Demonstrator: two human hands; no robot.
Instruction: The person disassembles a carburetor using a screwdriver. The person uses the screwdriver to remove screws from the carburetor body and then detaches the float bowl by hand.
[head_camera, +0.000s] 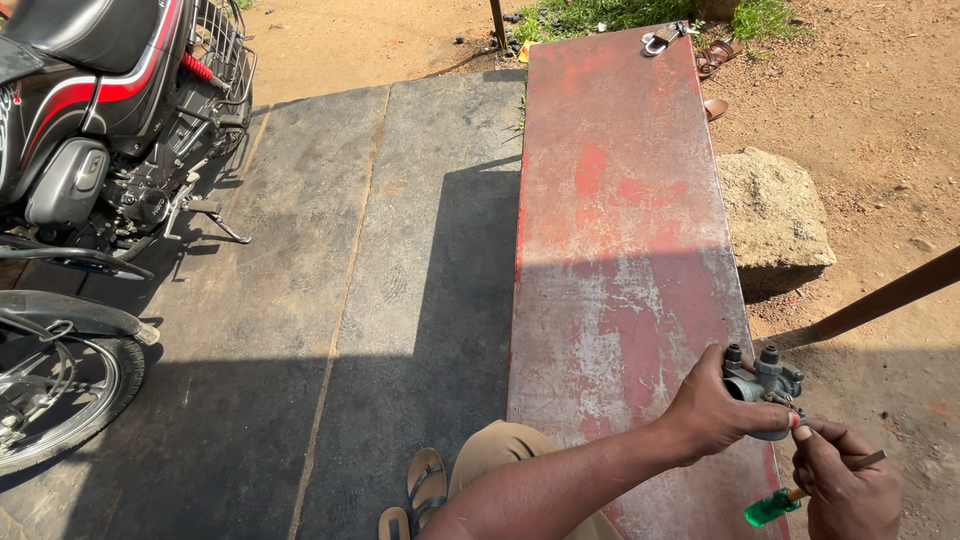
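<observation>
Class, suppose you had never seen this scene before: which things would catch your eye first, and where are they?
A long, worn red metal bench runs up the middle. At its near end, the left hand holds a small grey metal engine part while the right hand works on it with a green-handled screwdriver. A black and red motorcycle stands at far left.

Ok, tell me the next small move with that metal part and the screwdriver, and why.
Probably seat the screwdriver tip squarely in the fitting before turning. The left hand grips the grey metal part above the worn red bench, while the right hand pinches something small against its underside; the green-handled tool hangs loosely in that hand, not yet lined up.
</observation>
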